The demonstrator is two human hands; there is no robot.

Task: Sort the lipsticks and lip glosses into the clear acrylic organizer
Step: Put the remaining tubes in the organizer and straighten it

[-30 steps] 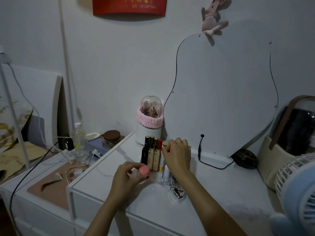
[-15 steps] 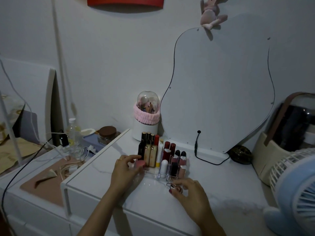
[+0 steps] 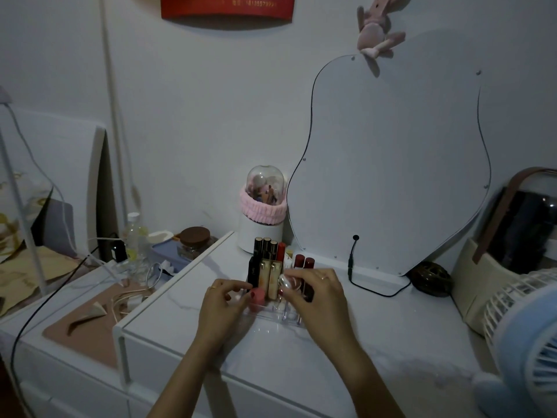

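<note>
The clear acrylic organizer (image 3: 272, 317) sits on the white dresser top in front of the mirror. Black-and-gold lip gloss tubes (image 3: 267, 267) stand in its back-left slots, with dark red lipsticks (image 3: 303, 262) behind my right hand. My left hand (image 3: 221, 310) pinches a pink-capped lipstick (image 3: 257, 297), which stands upright at the organizer's front-left corner. My right hand (image 3: 319, 300) hovers over the organizer's right half with a small shiny clear-and-silver lip product (image 3: 285, 282) in its fingertips. The right-side slots are hidden under that hand.
A white brush holder with a pink band and clear dome (image 3: 262, 215) stands behind the organizer. The mirror (image 3: 391, 164) leans on the wall, its black cable (image 3: 370, 289) trailing on the dresser top. A blue fan (image 3: 530, 336) is at the right; bottles and cords clutter the lower left surface.
My right hand dropped to the table in front of the organizer, picked up the shiny item and raised it over the organizer. My left hand carried the pink-capped lipstick to the front-left corner.
</note>
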